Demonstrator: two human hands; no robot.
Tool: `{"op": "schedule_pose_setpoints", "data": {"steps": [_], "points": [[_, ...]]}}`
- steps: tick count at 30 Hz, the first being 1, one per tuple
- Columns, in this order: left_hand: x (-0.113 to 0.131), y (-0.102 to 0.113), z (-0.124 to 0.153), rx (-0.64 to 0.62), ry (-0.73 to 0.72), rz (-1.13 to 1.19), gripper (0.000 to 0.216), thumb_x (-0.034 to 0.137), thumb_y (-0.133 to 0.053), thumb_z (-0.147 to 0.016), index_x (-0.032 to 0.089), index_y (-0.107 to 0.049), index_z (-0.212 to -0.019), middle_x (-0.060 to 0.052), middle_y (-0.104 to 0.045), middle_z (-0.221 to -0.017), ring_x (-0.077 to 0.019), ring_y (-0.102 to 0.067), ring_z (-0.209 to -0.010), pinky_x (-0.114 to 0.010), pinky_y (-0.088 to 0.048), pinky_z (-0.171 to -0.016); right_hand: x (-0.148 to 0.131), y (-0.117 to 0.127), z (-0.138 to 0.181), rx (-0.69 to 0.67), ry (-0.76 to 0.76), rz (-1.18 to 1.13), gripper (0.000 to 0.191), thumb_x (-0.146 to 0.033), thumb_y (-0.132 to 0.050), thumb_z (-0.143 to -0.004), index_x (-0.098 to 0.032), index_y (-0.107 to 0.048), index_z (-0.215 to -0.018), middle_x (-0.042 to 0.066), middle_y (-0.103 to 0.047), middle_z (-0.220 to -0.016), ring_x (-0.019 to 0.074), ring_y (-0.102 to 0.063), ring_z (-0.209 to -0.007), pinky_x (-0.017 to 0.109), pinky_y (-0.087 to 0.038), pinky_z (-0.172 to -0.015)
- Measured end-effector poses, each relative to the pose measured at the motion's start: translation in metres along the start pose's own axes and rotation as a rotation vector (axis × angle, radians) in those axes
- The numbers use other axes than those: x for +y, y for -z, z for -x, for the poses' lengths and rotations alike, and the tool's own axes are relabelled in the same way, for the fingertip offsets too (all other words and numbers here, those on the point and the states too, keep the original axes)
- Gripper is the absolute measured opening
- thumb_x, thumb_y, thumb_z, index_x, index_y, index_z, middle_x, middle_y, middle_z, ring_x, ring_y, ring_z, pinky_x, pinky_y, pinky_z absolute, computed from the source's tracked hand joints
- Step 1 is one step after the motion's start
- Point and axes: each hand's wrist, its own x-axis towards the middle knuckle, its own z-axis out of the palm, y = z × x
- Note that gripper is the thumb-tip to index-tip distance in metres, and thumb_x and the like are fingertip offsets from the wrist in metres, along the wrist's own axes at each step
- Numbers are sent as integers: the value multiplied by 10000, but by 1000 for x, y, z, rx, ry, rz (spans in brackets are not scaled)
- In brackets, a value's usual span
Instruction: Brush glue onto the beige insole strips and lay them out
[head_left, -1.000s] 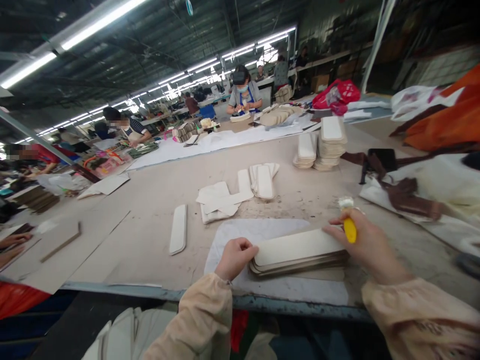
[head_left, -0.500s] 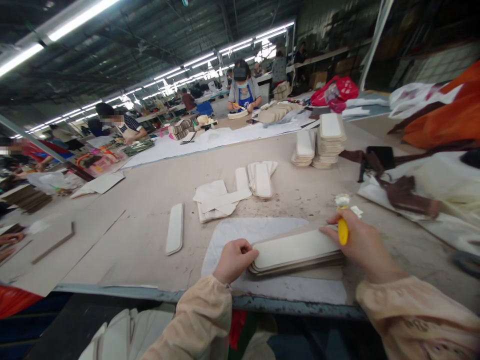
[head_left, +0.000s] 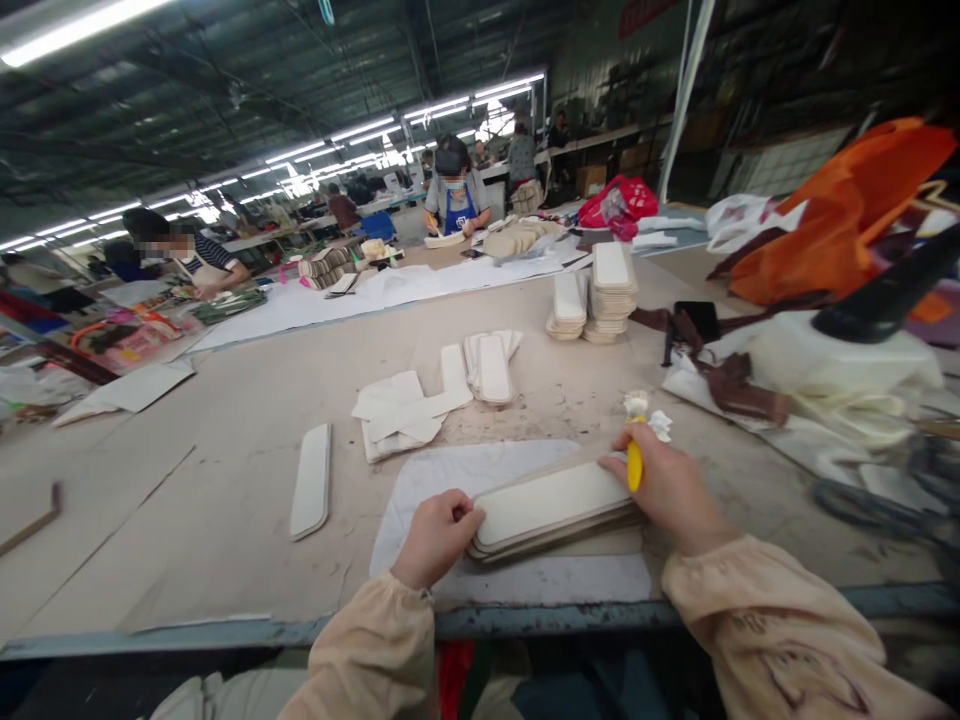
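A stack of long white panels with rounded corners (head_left: 555, 505) lies in front of me on a white sheet (head_left: 405, 480). My left hand (head_left: 439, 535) is closed at the stack's left end, thumb and curled finger gripping the edge of the top panel. At the opposite end, my right hand (head_left: 667, 480) touches the top panel with its fingertips. That same hand holds a yellow-handled brush (head_left: 636, 460), its whitish head pointing up and away. Left of the stack lies a single white panel (head_left: 311, 482).
Beyond the sheet are loose white pieces (head_left: 401, 410) and a small panel pile (head_left: 491, 365). Taller panel stacks (head_left: 611, 290) stand farther back. At right are a white plastic jug (head_left: 840, 365), scissors (head_left: 862, 505) and an orange bag (head_left: 840, 220). A co-worker (head_left: 456, 195) sits across.
The whole view has swung to the right, so the table things appear farther left and more of the jug shows. Both hands keep their places at the ends of the stack.
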Motion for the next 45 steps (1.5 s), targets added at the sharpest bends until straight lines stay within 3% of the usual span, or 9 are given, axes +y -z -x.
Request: {"op": "schedule_pose_setpoints", "data": {"steps": [6,11,19,22,25,29,38,41,45], "points": [[-3,-2,-1,-9,29,31,194,359,-553,-786,203,-542,-672,17,-570,-599,-157,-532,-606,-258,-349,-592,-3,1,2,13,34,-34,185,-330,-622,-845,-244,-470,-907,11,-635,-758,212,-635,-682,291,-426,-624],[-10,-5,-3,22,48,93,244,357,-586,-771,205,-554,-959,62,-560,-568,-163,-545,-573,-253,-365,-588,-3,0,3,10,49,-28,152,-289,-599,-874,-244,-462,-919,9,-618,-759,206,-627,-680,297,-439,-639],[-15,-7,-4,2,-1,71,266,444,-570,-793,217,-589,-929,64,-525,-560,-173,-540,-578,-260,-355,-581,-27,8,10,70,158,89,96,-219,-583,-905,-198,-513,-968,95,-642,-895,271,-619,-898,380,-484,-796],[-17,-7,-4,3,10,79,315,494,-574,-783,218,-586,-935,65,-523,-553,-184,-546,-575,-269,-363,-582,-54,1,27,-35,333,-114,117,-246,-598,-915,-196,-521,-987,103,-642,-1050,232,-601,-1030,364,-472,-919],[-21,-8,-6,-14,19,93,343,522,-560,-784,218,-578,-942,62,-534,-554,-190,-557,-568,-275,-366,-571,-79,-13,47,-202,520,-219,252,-359,-698,-856,-203,-544,-980,76,-647,-1096,228,-545,-1189,416,-334,-1111],[-24,-10,-7,0,3,83,340,519,-555,-790,218,-575,-945,58,-548,-564,-193,-570,-572,-284,-376,-582,-82,-23,58,-291,521,-242,365,-449,-758,-784,-202,-557,-961,71,-655,-1087,225,-524,-1232,423,-269,-1156],[-17,-10,-4,107,-6,70,288,475,-584,-752,219,-595,-886,43,-550,-634,-188,-563,-613,-295,-400,-618,-15,6,32,12,90,-66,230,-335,-657,-878,-206,-505,-992,89,-663,-1058,254,-640,-985,518,-378,-1055],[-6,-5,0,180,-11,173,263,441,-624,-711,207,-593,-827,14,-591,-700,-192,-575,-661,-300,-433,-649,-12,15,28,134,100,-114,209,-331,-630,-894,-214,-496,-1004,119,-638,-1142,274,-611,-1072,473,-460,-972],[22,9,5,236,-86,414,235,410,-650,-735,193,-583,-796,16,-587,-700,-161,-546,-668,-262,-434,-638,-24,23,30,137,271,-313,162,-258,-600,-901,-238,-455,-970,120,-596,-1272,258,-532,-1244,450,-455,-1001]]}}
